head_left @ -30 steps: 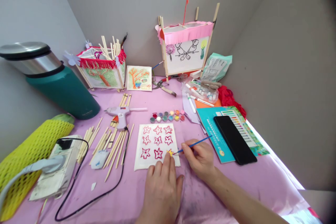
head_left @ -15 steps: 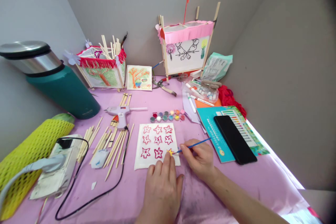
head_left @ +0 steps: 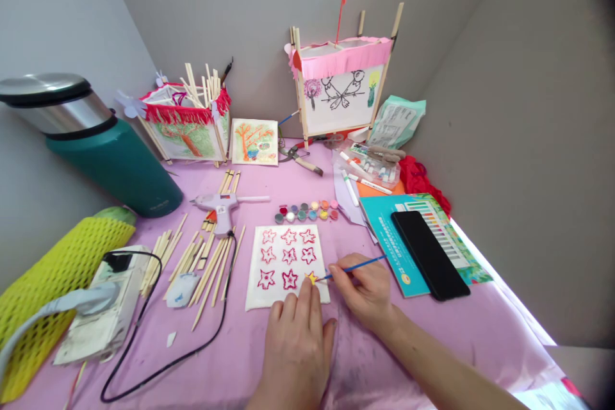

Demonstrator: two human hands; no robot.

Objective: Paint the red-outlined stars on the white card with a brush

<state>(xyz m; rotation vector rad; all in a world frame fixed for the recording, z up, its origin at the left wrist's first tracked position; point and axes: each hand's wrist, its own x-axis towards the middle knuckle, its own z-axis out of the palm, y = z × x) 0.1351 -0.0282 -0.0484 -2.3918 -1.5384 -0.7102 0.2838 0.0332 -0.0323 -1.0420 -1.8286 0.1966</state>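
The white square paper sheet with red star outlines (head_left: 287,266) lies flat on the pink-covered table (head_left: 461,333), and my thin blue paintbrush (head_left: 354,266) has its tip on the yellow star at the sheet's lower right corner. My right hand (head_left: 368,291) has its fingers pinched on the brush, my left hand (head_left: 296,343) lies flat with fingers pressing the sheet's bottom edge. The row of little paint pots (head_left: 307,211) sits just past the sheet.

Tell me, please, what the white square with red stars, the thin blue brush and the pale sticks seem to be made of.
The white square sheet with red star outlines looks like matte paper or thin fabric: its edges are soft and slightly uneven. The thin blue paintbrush in the right hand has a smooth handle, plastic or painted wood. The pale loose sticks look like bare wood or bamboo, unpainted and light tan.
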